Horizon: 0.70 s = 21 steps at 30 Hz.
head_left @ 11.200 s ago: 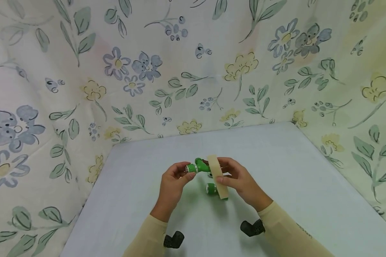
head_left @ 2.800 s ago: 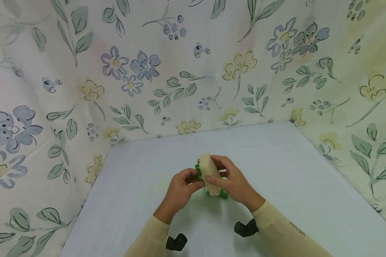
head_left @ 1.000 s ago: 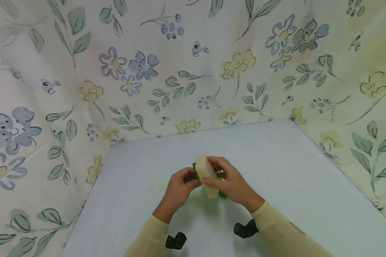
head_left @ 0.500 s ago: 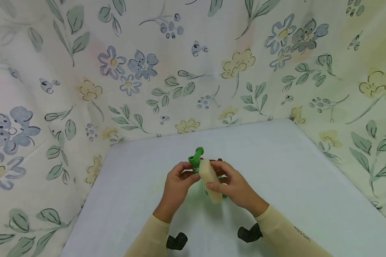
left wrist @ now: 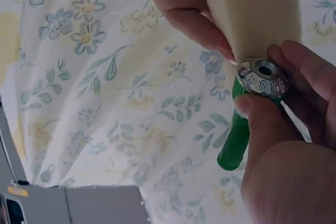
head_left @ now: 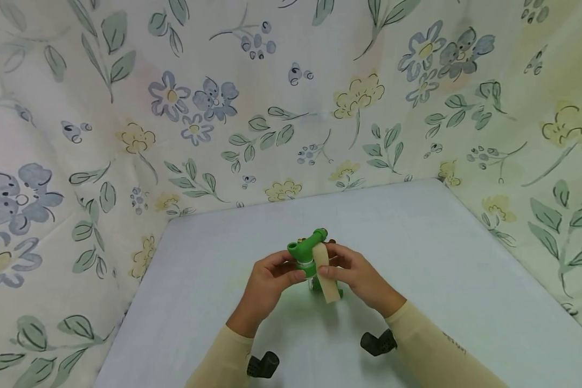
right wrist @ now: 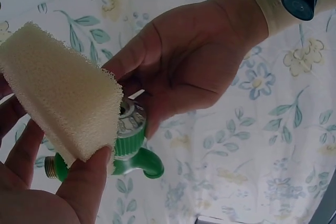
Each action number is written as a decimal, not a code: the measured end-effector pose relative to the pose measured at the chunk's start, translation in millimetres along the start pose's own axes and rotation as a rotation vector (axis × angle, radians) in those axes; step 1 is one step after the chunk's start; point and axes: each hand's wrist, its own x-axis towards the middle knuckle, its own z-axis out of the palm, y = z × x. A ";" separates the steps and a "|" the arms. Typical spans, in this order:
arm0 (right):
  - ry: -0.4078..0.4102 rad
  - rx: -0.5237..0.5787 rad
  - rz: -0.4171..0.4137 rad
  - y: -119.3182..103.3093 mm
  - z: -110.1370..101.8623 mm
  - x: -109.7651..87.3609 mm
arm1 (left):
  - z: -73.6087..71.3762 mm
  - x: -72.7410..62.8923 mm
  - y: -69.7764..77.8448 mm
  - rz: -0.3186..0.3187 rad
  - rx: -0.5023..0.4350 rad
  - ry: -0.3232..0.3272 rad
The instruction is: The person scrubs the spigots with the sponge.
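A green tap (head_left: pixel 306 250) with a silver-faced knob (left wrist: pixel 262 77) is held up over the table. My left hand (head_left: pixel 265 285) grips it by the knob, thumb on the near side and fingers behind. A brass-coloured threaded end (right wrist: pixel 50 167) and the curved spout (right wrist: pixel 152 164) show in the right wrist view. My right hand (head_left: pixel 358 275) pinches a cream sponge (head_left: pixel 328 281) between thumb and fingers. The sponge stands on edge against the tap and overlaps part of it in the head view.
Beneath the hands, a second green and silver piece (head_left: pixel 313 284) lies on the white table (head_left: pixel 213 253), partly hidden by the sponge. Small reddish-brown parts (head_left: pixel 332 241) show behind my right fingers. Floral cloth (head_left: pixel 271 156) hangs around the table.
Earlier the tap lay sideways, then mostly behind the sponge. Half a second ago its body stood up left of the sponge; now it is turned and slants rightward over the sponge's top. Both hands keep their holds.
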 end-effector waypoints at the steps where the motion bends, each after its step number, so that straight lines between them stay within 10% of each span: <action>1: -0.002 0.003 0.005 1.0 -1.0 0.3 | -0.2 0.1 0.1 -0.002 -0.008 -0.013; 21: -0.008 -0.003 -0.121 -6.2 4.3 -4.8 | -5.4 5.4 -7.0 -0.052 -0.064 0.034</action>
